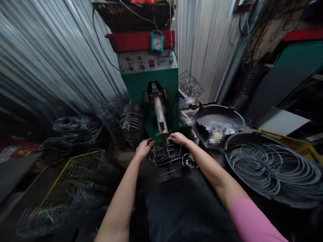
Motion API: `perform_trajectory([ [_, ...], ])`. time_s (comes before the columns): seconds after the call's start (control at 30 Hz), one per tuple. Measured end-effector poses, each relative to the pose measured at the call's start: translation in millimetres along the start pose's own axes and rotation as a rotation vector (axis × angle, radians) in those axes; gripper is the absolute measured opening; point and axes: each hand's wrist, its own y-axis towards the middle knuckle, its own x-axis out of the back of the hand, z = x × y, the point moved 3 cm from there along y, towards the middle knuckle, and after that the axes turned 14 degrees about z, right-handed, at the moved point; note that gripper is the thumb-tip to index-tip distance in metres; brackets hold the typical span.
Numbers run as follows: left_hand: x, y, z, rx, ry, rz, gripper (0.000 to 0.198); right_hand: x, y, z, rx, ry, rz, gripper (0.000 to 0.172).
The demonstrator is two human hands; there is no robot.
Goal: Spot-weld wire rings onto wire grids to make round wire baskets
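Black apron (176,205) covers my lap at 6 o'clock; the green machine (136,87) stands at 12, corrugated wall (202,43) behind. My left hand (144,149) and right hand (178,138), fingers partly curled, flank the wire basket (168,154) at 12, below the metal arm (159,112); I cannot tell whether either grips. Room is open between my forearms; the basin (282,199) edge sits near, at 4.

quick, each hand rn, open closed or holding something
Left hand: curled, at the left of the wire basket; grip unclear.
Right hand: curled, at the basket's far right; grip unclear.
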Motion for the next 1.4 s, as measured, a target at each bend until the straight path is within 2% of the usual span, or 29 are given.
perform_trajectory([
  [0.1,-4.5,-29.6,14.1,-0.049,-0.105,0.152,0.038,4.3,-4.7,-9.9,0.003,0.040,-0.008,0.033],
  [0.17,-18.7,-46.6,25.5,-0.074,-0.294,0.348,0.040,5.5,-7.9,-16.2,-0.011,0.076,-0.021,0.033],
  [0.2,-26.6,-52.7,30.8,-0.076,-0.356,0.408,0.040,5.2,-9.3,-18.8,-0.018,0.098,-0.026,0.034],
  [0.23,-34.0,-56.8,36.0,-0.064,-0.400,0.420,0.040,4.4,-10.5,-20.7,-0.020,0.125,-0.030,0.035],
  [0.27,-40.5,-59.3,40.8,-0.041,-0.427,0.391,0.040,3.0,-11.8,-22.0,-0.018,0.155,-0.032,0.037],
  [0.37,-54.0,-63.2,51.0,0.026,-0.498,0.211,0.042,-4.8,-16.5,-22.6,0.006,0.261,-0.013,0.044],
  [0.47,-58.0,-71.5,53.1,0.035,-0.564,0.082,0.039,-14.9,-23.7,-19.8,0.041,0.357,0.000,0.043],
  [0.57,-54.3,-89.8,41.3,-0.012,-0.519,0.102,0.031,-24.7,-32.5,-15.5,0.079,0.430,0.004,0.038],
  [0.67,-42.7,-121.0,13.6,-0.089,-0.367,0.245,0.023,-32.2,-44.7,-10.5,0.080,0.515,-0.029,0.037],
  [0.73,-27.3,-147.2,-6.1,-0.136,-0.216,0.308,0.020,-36.5,-55.2,-5.6,0.079,0.585,-0.046,0.038],
  [0.83,6.8,-186.9,-16.2,-0.056,-0.060,0.228,0.018,-41.0,-68.9,2.1,0.126,0.640,-0.050,0.043],
  [0.9,28.3,-213.5,-6.0,0.057,-0.059,0.142,0.021,-42.6,-73.1,4.9,0.157,0.621,-0.078,0.046],
  [0.97,43.5,-240.1,14.1,0.168,-0.110,0.055,0.024,-47.5,-73.6,7.5,0.165,0.586,-0.038,0.049],
  [1.1,58.5,-281.8,66.2,0.333,-0.180,-0.084,0.025,-59.3,-75.3,15.7,0.173,0.566,0.000,0.054],
  [1.23,69.9,-307.8,111.6,0.529,0.063,-0.270,0.020,-64.1,-80.4,25.9,0.171,0.566,-0.020,0.056],
  [1.3,61.8,-316.9,125.3,0.607,0.183,-0.315,0.020,-64.4,-83.5,29.3,0.166,0.569,-0.026,0.055],
  [1.33,51.2,-320.0,130.0,0.634,0.219,-0.316,0.021,-64.9,-85.0,30.1,0.161,0.577,-0.025,0.054],
  [1.4,17.7,-323.1,136.7,0.684,0.256,-0.286,0.022,-68.2,-87.2,29.9,0.144,0.602,-0.016,0.052],
])
